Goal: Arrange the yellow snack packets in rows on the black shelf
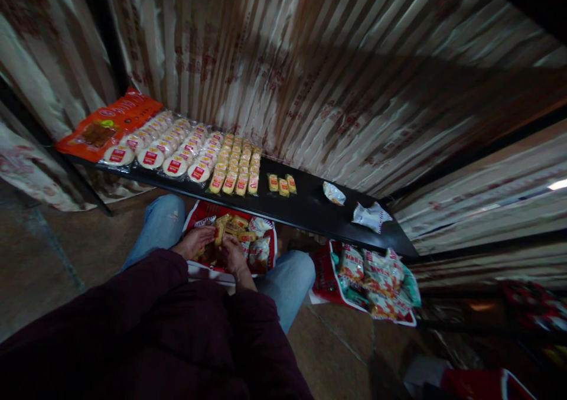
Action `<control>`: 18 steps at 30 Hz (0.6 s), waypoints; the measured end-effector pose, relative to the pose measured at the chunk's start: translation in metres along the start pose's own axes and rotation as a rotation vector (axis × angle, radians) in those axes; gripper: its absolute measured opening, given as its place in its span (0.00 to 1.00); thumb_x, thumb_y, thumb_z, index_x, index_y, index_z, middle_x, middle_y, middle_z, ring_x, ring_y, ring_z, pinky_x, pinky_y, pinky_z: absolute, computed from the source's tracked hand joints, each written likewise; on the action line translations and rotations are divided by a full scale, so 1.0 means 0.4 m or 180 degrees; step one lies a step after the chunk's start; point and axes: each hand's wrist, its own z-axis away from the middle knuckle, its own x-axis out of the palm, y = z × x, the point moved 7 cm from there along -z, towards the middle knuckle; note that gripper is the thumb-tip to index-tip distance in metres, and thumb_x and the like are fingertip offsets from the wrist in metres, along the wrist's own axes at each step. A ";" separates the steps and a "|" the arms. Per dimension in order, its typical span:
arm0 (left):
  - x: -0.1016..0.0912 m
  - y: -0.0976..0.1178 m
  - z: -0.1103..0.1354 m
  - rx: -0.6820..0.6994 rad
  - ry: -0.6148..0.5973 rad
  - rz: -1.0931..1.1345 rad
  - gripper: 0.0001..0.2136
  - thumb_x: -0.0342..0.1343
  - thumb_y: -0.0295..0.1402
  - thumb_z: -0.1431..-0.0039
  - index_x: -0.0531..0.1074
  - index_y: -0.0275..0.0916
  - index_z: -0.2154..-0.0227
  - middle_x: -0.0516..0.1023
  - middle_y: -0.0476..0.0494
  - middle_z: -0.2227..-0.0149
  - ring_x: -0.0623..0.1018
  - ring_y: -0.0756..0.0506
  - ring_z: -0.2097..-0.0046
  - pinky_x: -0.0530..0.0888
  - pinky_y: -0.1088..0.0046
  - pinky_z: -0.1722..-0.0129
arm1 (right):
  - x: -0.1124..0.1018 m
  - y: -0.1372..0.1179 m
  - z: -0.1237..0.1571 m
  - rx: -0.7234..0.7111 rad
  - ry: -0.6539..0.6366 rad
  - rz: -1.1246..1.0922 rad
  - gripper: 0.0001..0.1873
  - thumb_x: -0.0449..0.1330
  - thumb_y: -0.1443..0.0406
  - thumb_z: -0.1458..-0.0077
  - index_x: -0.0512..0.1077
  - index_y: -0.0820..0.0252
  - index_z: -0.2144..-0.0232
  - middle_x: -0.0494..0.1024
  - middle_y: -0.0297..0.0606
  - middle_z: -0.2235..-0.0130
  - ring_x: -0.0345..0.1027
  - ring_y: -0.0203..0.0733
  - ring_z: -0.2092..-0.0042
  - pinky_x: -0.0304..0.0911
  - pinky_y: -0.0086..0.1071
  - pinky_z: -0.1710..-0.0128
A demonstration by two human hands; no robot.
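Note:
Both hands work over a red-and-white basket [273, 237] between my knees. My left hand [198, 241] is closed, its fingertips on a small yellow wrapped snack packet [220, 232]. Close against the packet's other side is my right hand [233, 254], with its fingers curled together at the packet's lower end. More yellow packets [239, 221] lie loose in the basket, beside larger white-and-red snack bags [259, 252]. On the black shelf [301, 208] above, yellow packets [234, 163] stand in tight rows, and three yellow packets [283, 186] lie apart from them.
Rows of round white wrapped snacks [176, 165] and an orange bag [106, 125] fill the shelf's left end. Two white packets [372, 215] lie toward its right end. A second red basket [325, 273] of snack bags stands right of my knee. Printed curtains [266, 63] hang behind.

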 end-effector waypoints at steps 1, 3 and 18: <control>0.000 -0.002 -0.001 -0.0003 0.0015 -0.0034 0.06 0.59 0.24 0.54 0.74 0.36 0.70 0.78 0.46 0.71 0.77 0.50 0.66 0.73 0.72 0.55 | 0.003 0.002 0.001 0.0022 -0.0020 -0.0042 0.13 0.68 0.61 0.67 0.71 0.57 0.75 0.74 0.27 0.75 0.66 0.32 0.73 0.63 0.26 0.71; 0.000 -0.005 -0.001 0.0018 0.0046 -0.0143 0.08 0.62 0.26 0.57 0.73 0.36 0.70 0.77 0.47 0.71 0.77 0.50 0.66 0.72 0.72 0.56 | 0.007 0.003 0.001 0.0032 -0.0049 -0.0092 0.12 0.68 0.62 0.68 0.73 0.57 0.75 0.75 0.28 0.74 0.66 0.33 0.73 0.63 0.27 0.70; -0.005 -0.014 0.011 -0.0224 0.0418 -0.0166 0.04 0.55 0.21 0.50 0.72 0.35 0.72 0.76 0.46 0.75 0.76 0.49 0.71 0.72 0.75 0.68 | 0.018 -0.017 0.011 0.0004 -0.0426 0.0271 0.17 0.63 0.59 0.58 0.76 0.53 0.62 0.79 0.37 0.55 0.72 0.42 0.57 0.67 0.32 0.65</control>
